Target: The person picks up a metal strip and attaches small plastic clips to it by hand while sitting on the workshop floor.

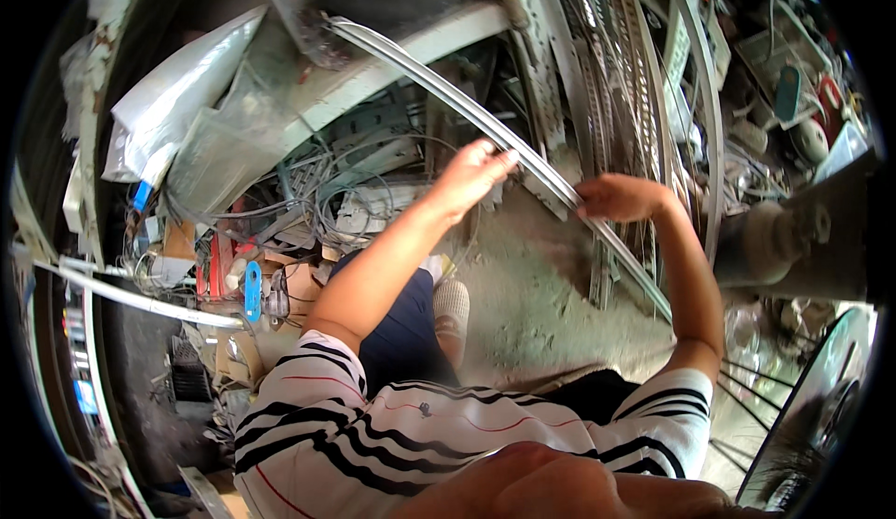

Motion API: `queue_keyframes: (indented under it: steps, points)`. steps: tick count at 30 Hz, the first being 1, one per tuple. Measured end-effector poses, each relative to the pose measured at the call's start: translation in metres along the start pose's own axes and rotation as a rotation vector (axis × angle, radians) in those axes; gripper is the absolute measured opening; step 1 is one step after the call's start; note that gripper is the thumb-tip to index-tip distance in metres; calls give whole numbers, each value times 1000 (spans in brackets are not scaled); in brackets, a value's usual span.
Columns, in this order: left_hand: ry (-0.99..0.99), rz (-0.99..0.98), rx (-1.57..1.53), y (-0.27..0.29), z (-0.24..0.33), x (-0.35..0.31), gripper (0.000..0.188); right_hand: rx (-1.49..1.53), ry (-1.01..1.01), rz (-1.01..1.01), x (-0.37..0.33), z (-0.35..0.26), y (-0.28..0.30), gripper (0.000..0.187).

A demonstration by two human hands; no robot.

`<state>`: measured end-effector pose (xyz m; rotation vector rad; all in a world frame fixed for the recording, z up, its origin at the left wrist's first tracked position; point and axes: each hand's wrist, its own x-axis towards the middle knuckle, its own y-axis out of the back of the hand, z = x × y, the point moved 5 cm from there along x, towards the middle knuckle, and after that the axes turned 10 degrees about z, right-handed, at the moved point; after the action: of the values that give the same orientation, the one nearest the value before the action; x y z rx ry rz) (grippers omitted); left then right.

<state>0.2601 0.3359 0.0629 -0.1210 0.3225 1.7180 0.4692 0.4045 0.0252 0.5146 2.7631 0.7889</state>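
Observation:
A long, thin silver-white metal profile (425, 73) slants across the view, from the upper left down toward my right arm. Near its middle, my left hand (474, 179) grips its near edge with thumb and fingers. Farther down the profile, my right hand (623, 198) is closed on it with bent fingers. Its upper end is by a crumpled clear plastic bag (306, 26) at a pale metal beam (471, 26). The lower end passes close to my right forearm.
Several long perforated metal strips (611, 62) stand upright at the far right. Tangled cable (327, 178), cartons and scrap crowd the left floor. A large plastic-wrapped sheet (177, 94) leans at upper left. A round-topped dark object (812, 398) stands at right. Dusty floor (523, 276) lies below my hands.

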Motion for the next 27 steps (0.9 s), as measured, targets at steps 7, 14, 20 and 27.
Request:
queue_keyframes:
  steps: [7,14,20,27]
  points:
    - [-80,-36,37,-4,16,-5,37,281,-175,-187,1,4,-4,30]
    - [-198,11,20,9,51,-27,32,425,-120,-284,7,-45,-4,31]
    - [-364,97,6,48,81,-41,35,572,51,-246,38,-82,-19,34]
    - [-357,117,-587,100,97,-29,36,493,393,254,105,-135,-39,31]
